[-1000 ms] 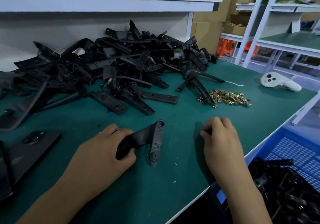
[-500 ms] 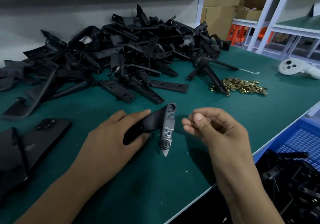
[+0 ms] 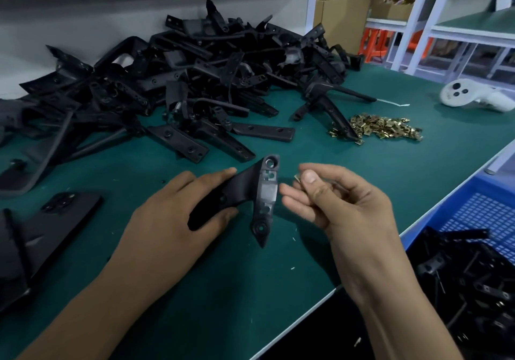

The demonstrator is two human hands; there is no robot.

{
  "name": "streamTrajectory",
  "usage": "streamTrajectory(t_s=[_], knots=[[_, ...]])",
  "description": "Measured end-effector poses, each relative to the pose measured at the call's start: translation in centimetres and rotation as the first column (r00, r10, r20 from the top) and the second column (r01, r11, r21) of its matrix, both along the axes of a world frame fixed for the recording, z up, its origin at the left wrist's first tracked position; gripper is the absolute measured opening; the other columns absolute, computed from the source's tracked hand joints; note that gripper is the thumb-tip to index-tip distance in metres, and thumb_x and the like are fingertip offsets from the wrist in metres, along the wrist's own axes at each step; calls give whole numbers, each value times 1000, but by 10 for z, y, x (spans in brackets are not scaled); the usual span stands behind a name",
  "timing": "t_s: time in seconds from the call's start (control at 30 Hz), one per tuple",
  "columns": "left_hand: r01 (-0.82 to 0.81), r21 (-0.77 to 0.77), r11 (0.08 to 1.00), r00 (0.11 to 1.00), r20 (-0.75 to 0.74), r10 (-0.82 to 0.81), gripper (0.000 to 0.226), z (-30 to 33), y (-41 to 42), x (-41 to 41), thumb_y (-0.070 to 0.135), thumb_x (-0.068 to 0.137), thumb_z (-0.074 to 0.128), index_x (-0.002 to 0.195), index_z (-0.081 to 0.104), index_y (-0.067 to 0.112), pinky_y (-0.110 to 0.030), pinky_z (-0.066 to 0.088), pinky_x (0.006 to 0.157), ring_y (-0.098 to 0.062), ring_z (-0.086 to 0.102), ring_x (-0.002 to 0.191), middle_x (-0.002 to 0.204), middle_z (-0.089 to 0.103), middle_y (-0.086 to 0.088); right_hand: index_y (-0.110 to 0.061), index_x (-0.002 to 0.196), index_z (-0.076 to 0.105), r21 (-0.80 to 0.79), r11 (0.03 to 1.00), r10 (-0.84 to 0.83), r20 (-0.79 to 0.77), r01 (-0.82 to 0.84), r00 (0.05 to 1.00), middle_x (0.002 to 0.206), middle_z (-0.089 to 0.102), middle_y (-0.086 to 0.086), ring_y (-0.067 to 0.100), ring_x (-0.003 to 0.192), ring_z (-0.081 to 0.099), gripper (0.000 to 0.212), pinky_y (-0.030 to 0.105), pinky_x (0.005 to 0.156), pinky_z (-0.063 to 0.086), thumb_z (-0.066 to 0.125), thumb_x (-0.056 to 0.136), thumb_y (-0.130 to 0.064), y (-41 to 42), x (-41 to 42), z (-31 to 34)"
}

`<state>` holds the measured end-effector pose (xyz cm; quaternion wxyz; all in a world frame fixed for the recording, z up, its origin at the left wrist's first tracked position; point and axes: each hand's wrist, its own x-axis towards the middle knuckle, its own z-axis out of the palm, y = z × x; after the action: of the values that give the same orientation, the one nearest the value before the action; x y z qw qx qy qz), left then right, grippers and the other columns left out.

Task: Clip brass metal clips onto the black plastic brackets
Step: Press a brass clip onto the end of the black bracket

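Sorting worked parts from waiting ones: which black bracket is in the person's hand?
The bracket gripped by the left hand, alone on the mat in front of the pile.

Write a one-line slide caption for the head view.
Left hand holds a black bracket on the green bench while right hand pinches a small clip beside it.

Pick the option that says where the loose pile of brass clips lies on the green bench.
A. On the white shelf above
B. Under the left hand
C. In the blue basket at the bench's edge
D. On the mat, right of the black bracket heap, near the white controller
D: the brass clips lie on the green mat, just right of the bracket heap and left of the white controller, not in the blue basket.
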<state>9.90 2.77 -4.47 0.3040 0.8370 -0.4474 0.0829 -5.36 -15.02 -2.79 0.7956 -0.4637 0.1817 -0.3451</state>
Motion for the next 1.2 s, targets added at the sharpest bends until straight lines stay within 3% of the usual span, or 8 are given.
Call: streamTrajectory(t_s=[0.2,0.4,0.73,0.83,1.03,1.2], knots=[[28,-15,999,1000,2,-28,57,3,-1,-3,69,88,53,143,48,56,-40,58,79,-7,63,96,106,59,20,-12,81,77,-85,995,52,-52,-56,997,74,71,16,29,66,75,13,29,57,60,76,85,-24,1,-1,2],[52,0,999,998,17,-52,57,6,-2,-7,69,88,52,143,46,59,-39,58,78,-7,64,93,105,59,18,-13,73,75,-175,983,31,-121,-52,992,69,71,14,22,56,69,22,24,51,54,78,86,-31,4,0,2],[23,12,1000,1000,19,-24,59,3,-5,-11,66,88,54,145,50,52,-37,56,69,-9,60,81,94,54,14,-11,68,68,-227,973,-75,-138,42,988,57,64,11,19,46,59,29,25,41,46,81,88,-28,10,2,0],[-7,16,1000,999,54,6,54,3,-7,-15,60,95,62,146,53,46,-36,53,62,-11,55,72,88,48,13,-15,64,66,-311,947,-144,-168,87,975,54,64,7,18,43,58,34,25,40,43,80,89,-33,12,4,-3],[-100,61,993,984,151,90,60,12,-8,-24,55,88,51,145,58,36,-32,45,46,-12,49,58,84,44,12,-20,70,67,-571,817,-238,-207,80,949,58,66,1,14,46,59,32,25,48,45,72,95,-40,12,4,-5],[-95,84,992,983,166,80,60,13,-10,-28,44,88,67,146,56,34,-27,39,45,-13,47,58,84,40,11,-19,72,68,-680,729,-280,-190,80,941,59,64,4,28,54,58,27,33,49,48,73,95,-32,4,7,7]])
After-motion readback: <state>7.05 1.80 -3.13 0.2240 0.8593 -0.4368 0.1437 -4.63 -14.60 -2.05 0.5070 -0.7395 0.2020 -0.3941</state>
